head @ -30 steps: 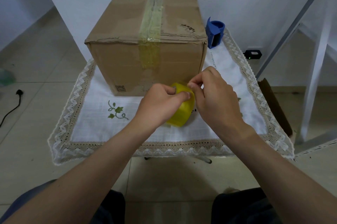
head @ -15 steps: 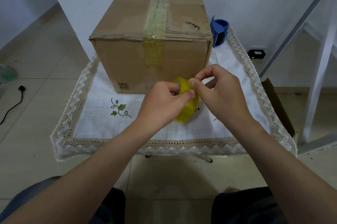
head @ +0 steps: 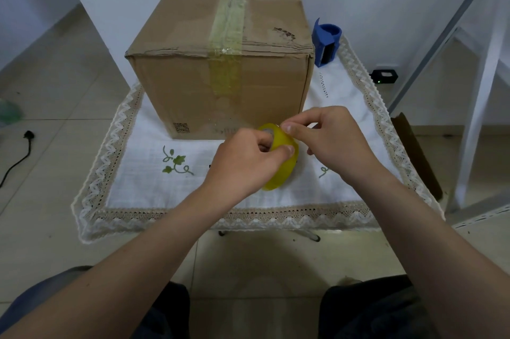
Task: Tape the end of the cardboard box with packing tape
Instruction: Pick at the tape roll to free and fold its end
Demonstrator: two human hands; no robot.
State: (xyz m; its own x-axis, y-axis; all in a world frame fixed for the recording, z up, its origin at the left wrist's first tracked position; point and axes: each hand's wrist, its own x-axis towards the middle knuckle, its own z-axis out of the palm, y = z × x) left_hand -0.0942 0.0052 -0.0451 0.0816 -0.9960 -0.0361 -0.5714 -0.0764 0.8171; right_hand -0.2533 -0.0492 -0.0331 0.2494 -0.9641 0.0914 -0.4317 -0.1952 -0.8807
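Two bare hands meet over a yellowish roll of packing tape [head: 281, 162] in the head view, just in front of the cardboard box [head: 220, 43]. The left hand [head: 242, 165] is clamped around the roll from the left, thumb pressed on its outer face and fingers reaching into the core. The right hand [head: 331, 140] has thumb and forefinger pinched together at the top rim of the roll, apparently on the tape's loose end, though the film is too thin to make out. The box stands on a white cloth with lace trim [head: 132, 173], which covers a small table. A strip of old tape [head: 225, 68] runs along its top seam and down the near end. A blue tape dispenser [head: 325, 45] stands just beside the box's right rear corner.
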